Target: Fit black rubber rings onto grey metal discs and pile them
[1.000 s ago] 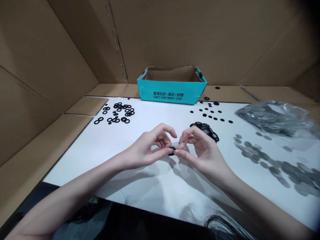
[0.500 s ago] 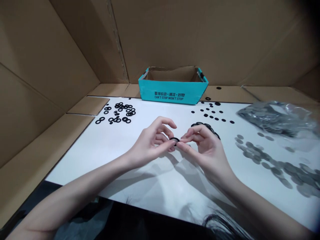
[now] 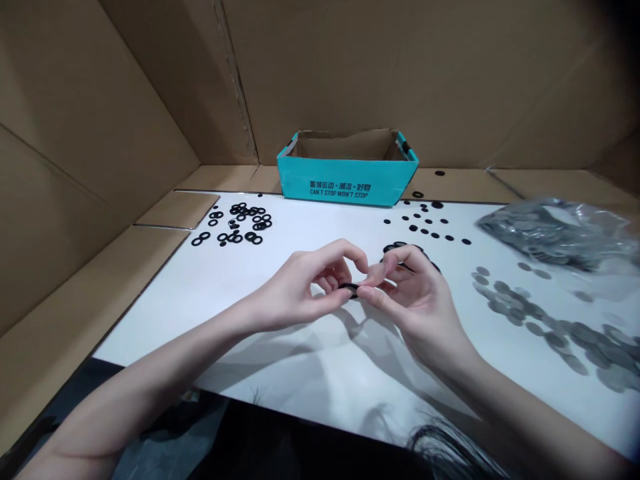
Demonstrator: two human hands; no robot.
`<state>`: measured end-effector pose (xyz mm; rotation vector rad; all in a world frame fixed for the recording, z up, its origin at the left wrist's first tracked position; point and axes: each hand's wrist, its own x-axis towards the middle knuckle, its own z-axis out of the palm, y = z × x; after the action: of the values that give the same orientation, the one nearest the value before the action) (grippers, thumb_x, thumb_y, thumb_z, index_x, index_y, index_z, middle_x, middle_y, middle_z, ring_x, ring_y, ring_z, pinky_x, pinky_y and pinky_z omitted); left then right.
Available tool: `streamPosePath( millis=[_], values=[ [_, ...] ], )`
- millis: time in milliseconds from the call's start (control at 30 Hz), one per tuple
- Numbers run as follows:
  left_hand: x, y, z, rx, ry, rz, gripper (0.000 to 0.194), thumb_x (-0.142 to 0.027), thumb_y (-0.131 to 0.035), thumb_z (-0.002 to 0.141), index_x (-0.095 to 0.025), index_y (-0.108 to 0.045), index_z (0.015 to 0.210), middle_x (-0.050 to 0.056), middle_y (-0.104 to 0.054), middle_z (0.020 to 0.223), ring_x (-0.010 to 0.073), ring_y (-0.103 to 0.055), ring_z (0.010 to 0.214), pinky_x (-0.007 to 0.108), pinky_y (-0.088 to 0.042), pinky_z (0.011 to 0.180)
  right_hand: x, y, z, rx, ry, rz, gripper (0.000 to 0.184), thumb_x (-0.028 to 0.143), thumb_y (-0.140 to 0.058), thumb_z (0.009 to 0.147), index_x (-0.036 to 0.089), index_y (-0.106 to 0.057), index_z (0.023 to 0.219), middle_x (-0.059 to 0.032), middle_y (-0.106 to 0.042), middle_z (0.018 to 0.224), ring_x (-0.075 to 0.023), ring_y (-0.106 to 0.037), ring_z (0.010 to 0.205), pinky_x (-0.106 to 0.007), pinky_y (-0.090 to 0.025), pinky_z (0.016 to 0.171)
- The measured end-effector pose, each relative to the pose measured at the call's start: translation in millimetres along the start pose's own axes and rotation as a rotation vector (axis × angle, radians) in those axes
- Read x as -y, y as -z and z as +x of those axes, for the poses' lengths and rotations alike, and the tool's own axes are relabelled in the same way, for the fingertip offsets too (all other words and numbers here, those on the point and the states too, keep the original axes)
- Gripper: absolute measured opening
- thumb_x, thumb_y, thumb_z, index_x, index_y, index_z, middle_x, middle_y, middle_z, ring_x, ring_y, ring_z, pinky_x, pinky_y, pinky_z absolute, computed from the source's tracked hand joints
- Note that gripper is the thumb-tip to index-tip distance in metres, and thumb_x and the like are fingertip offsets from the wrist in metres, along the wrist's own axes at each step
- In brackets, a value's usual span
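My left hand (image 3: 305, 287) and my right hand (image 3: 410, 297) meet above the middle of the white table top (image 3: 240, 293). Both pinch one small black ring (image 3: 349, 289) between thumb and fingertips, the other fingers curled above it. Just behind my right hand lies a heap of black rings with grey discs in them (image 3: 403, 248), partly hidden by my fingers.
A teal cardboard box (image 3: 347, 179) stands open at the back. Loose black rings (image 3: 239, 224) lie at the back left, small black dots (image 3: 427, 223) at the back right. Grey discs (image 3: 540, 320) and a clear bag of them (image 3: 555, 232) fill the right. Cardboard walls surround the table.
Both hands stayed together on the black ring and shifted slightly back and forth. My fingers have curled closer over it.
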<state>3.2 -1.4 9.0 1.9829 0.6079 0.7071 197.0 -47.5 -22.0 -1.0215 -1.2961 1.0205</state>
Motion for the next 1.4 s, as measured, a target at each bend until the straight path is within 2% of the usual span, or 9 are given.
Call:
streamPosePath(
  millis=[167,367,467,567,700,833,1033,1233,1400],
  values=[
    [4,-1.0,0,-0.044,0.015,0.063,0.026,-0.015,-0.062,0.091,-0.022,-0.056,0.115,-0.002,-0.062,0.086,0.0107,-0.061,0.075,0.024,-0.052,0.072,0,2,4,0.008,0.063,-0.191,0.025,0.028,-0.081,0.08,0.026,-0.056,0.084,0.0038,-0.061,0.077,-0.0165,-0.068,0.074,-0.034,-0.055,0.075],
    [7,-10.3,-1,-0.177,-0.005,-0.008,0.02,-0.023,-0.059,0.097,-0.024,-0.053,0.116,0.001,-0.06,0.095,0.0131,-0.063,0.087,0.025,-0.055,0.075,0,1,3,-0.007,0.11,-0.21,0.021,0.028,-0.078,0.084,0.027,-0.057,0.088,0.0026,-0.065,0.082,-0.0183,-0.072,0.08,-0.035,-0.054,0.077],
    [10,-12.5,-2,-0.174,0.023,-0.029,0.023,-0.024,-0.061,0.097,-0.024,-0.051,0.117,0.001,-0.061,0.094,0.0127,-0.064,0.085,0.023,-0.056,0.072,-1,2,2,-0.031,0.142,-0.237,0.021,0.024,-0.079,0.083,0.027,-0.06,0.091,0.0016,-0.067,0.089,-0.0196,-0.074,0.086,-0.037,-0.053,0.083],
    [11,-11.9,-3,-0.152,0.013,-0.009,0.024,-0.023,-0.061,0.096,-0.024,-0.05,0.117,0.0,-0.06,0.092,0.0119,-0.064,0.083,0.023,-0.056,0.073,0,2,2,-0.025,0.165,-0.249,0.02,0.02,-0.077,0.083,0.027,-0.059,0.088,0.0035,-0.064,0.083,-0.0168,-0.07,0.076,-0.036,-0.053,0.079],
    [7,-5.7,-3,-0.064,-0.014,0.026,0.024,-0.017,-0.06,0.094,-0.023,-0.05,0.115,-0.001,-0.058,0.092,0.0104,-0.061,0.079,0.02,-0.053,0.07,1,0,0,0.0,0.136,-0.183,0.023,0.021,-0.076,0.083,0.027,-0.054,0.085,0.0049,-0.059,0.077,-0.0151,-0.066,0.072,-0.033,-0.054,0.073],
    [3,1.3,-3,0.018,-0.011,0.101,0.025,-0.013,-0.06,0.092,-0.024,-0.053,0.114,-0.002,-0.06,0.089,0.0104,-0.06,0.077,0.021,-0.051,0.069,-1,0,0,0.029,0.132,-0.193,0.022,0.023,-0.075,0.084,0.027,-0.054,0.085,0.0041,-0.059,0.079,-0.0159,-0.067,0.075,-0.034,-0.055,0.075],
    [7,-0.8,-3,-0.016,0.034,0.102,0.028,-0.015,-0.062,0.092,-0.024,-0.053,0.117,-0.002,-0.062,0.088,0.0117,-0.063,0.078,0.024,-0.053,0.072,-1,5,4,0.077,0.144,-0.3,0.017,0.025,-0.074,0.086,0.027,-0.058,0.092,0.001,-0.069,0.083,-0.0203,-0.072,0.08,-0.041,-0.057,0.084],
    [9,-9.0,-3,-0.118,0.031,-0.014,0.023,-0.023,-0.063,0.096,-0.024,-0.051,0.115,0.0,-0.061,0.093,0.0114,-0.065,0.08,0.023,-0.055,0.071,2,4,3,0.04,0.098,-0.196,0.019,0.024,-0.075,0.085,0.027,-0.057,0.091,0.0024,-0.064,0.081,-0.0171,-0.07,0.076,-0.036,-0.058,0.077],
    [2,-3.5,-2,-0.025,0.072,-0.085,0.024,-0.017,-0.061,0.094,-0.025,-0.048,0.113,-0.002,-0.057,0.095,0.0091,-0.067,0.073,0.02,-0.054,0.064,-3,-3,-3,-0.062,0.156,-0.113,0.026,0.019,-0.076,0.084,0.028,-0.052,0.088,0.0049,-0.059,0.08,-0.0155,-0.07,0.077,-0.035,-0.057,0.078]
  ],
)
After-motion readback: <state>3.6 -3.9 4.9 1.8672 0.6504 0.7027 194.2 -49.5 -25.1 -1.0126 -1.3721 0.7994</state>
